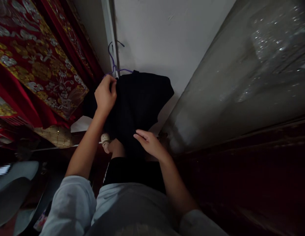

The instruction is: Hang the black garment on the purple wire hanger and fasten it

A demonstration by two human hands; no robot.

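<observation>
A black short-sleeved garment (140, 101) hangs on a purple wire hanger (113, 62) against a white wall. My left hand (105, 95) is closed on the garment's left shoulder, right by the hanger's arm. My right hand (148, 142) lies lower down, fingers stretched out flat against the garment's bottom edge. The hanger's hook sits near a white vertical frame (108, 32). Below the garment I see my own leg and a foot in a pale perforated shoe (105, 140).
Red and gold embroidered fabric (31, 55) hangs at the left. A large grey surface wrapped in shiny plastic (240, 82) stands at the right, above dark wooden furniture (240, 183). Grey objects (12, 186) lie on the floor at the lower left.
</observation>
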